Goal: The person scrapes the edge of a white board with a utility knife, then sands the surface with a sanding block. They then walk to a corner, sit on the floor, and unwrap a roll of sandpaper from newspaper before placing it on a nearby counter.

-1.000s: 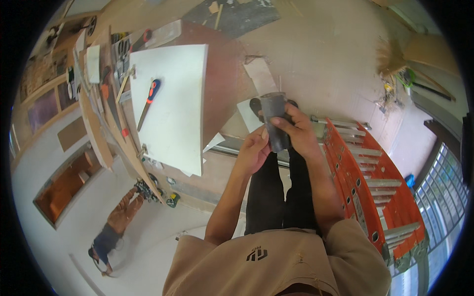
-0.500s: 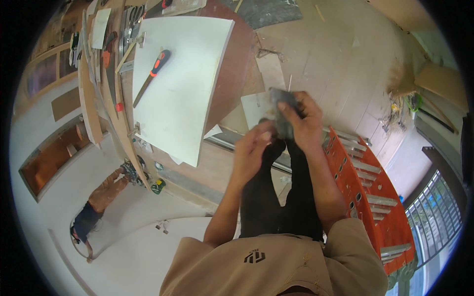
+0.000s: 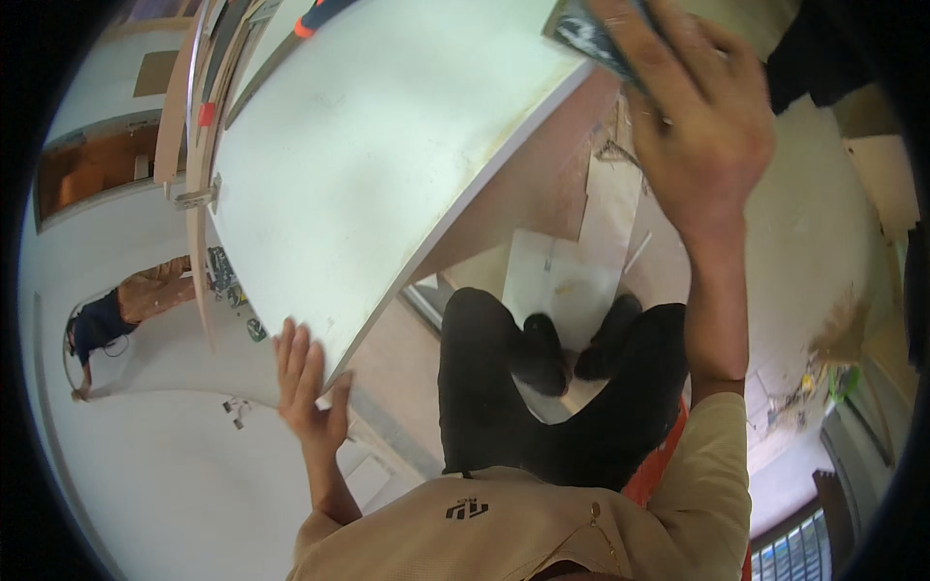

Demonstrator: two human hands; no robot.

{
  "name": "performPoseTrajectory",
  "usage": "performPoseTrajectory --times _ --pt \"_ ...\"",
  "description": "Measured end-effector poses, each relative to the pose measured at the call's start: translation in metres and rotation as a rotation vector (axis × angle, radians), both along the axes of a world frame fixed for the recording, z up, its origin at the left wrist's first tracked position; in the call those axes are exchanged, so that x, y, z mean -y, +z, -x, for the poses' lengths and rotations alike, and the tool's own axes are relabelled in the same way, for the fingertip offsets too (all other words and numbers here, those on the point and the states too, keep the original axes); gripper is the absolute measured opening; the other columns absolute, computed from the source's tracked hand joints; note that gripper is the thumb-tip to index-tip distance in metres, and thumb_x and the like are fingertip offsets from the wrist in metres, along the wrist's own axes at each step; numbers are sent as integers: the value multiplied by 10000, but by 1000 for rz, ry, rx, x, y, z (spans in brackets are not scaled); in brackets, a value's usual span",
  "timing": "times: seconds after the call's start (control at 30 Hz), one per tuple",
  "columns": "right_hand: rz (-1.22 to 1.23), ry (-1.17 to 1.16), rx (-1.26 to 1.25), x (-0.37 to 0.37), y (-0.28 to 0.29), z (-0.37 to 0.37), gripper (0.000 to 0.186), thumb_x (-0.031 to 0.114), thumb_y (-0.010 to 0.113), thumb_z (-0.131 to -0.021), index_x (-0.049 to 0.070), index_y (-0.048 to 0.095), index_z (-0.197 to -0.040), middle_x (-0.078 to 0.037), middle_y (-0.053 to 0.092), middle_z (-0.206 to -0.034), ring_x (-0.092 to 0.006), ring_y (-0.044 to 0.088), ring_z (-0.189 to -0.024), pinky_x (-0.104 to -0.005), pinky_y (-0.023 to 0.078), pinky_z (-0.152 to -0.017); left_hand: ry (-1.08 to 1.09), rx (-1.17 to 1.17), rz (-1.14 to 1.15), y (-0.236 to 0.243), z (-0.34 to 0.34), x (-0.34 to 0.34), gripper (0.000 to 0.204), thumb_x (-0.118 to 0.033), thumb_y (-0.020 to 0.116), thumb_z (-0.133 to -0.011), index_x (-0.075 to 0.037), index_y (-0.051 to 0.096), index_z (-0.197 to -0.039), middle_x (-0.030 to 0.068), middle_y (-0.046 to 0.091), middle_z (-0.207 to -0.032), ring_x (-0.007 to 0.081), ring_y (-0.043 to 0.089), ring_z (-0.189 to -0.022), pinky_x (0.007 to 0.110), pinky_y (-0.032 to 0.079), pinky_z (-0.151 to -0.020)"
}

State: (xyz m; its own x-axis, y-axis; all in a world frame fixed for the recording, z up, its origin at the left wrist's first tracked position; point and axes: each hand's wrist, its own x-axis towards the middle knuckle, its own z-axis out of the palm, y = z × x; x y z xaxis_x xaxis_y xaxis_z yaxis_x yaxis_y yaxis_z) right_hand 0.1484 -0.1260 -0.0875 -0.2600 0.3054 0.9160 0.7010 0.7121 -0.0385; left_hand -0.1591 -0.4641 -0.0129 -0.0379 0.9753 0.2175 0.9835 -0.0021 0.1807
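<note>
A white board [image 3: 368, 145] with a smooth, flat top lies in front of the person, tilted across the view so that one corner points toward the body. Its long right edge is pale, with a thin brownish, worn-looking line along part of it, and a few faint smudges show on the face. A metal hinge [image 3: 199, 196] sticks out from its left edge. A file [image 3: 271, 73] with an orange and dark handle lies on top.

The left hand [image 3: 312, 392] is at the near corner, its fingers [image 3: 298, 353] nearly straight and slightly spread, the thumb well apart from them; the corner sits in the gap between, touched rather than gripped.

The right hand [image 3: 707, 140] is at the far right edge, its fingers bent around a dark grey block [image 3: 588, 37] with whitish smears. Whether the block presses on the board I cannot tell.
</note>
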Motion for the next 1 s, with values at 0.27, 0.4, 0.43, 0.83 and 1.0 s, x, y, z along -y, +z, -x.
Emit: performPoseTrajectory --times 0.27,0.4,0.43,0.83,1.0 --pt "86 23 -108 3 -13 7 634 -140 511 -857 81 598 -1445 -122 556 -1530 -281 546 -1032 -357 443 -907 -165 -162 -823 -86 55 7 502 -486 639 -1010 -45 591 -1246 199 684 -1255 431 645 -1205 707 357 -1154" --pt "146 55 -101 11 -25 26 690 -151 378 -921 109 458 -1555 -132 441 -1616 -343 433 -1436 -390 363 -1161 -241 -101 -990 -103 64 -15 527 -565 603 -1006 -69 553 -1176 183 688 -1198 386 667 -1145 698 387 -1144" --pt "104 67 -46 7 -25 24 704 -145 347 -934 110 406 -1587 -147 403 -1638 -351 354 -1529 -397 306 -1236 -231 -95 -1005 -107 60 -23 526 -578 599 -1004 -76 545 -1151 164 697 -1144 365 673 -1126 664 422 -1121" --pt "378 219 37 128 -6 74 762 -135 406 -839 56 407 -1576 -188 411 -1625 -392 478 -1423 -464 402 -1133 -343 38 -977 -102 54 -44 547 -480 848 -779 -163 573 -1130 93 737 -1158 268 686 -1163 443 501 -1086" --pt "282 215 -143 93 -19 65 767 -124 407 -852 108 415 -1584 -151 407 -1635 -383 502 -1395 -554 374 -1136 -311 162 -992 -99 45 -52 561 -440 872 -746 -178 570 -1140 77 751 -1158 268 680 -1200 431 476 -1103"
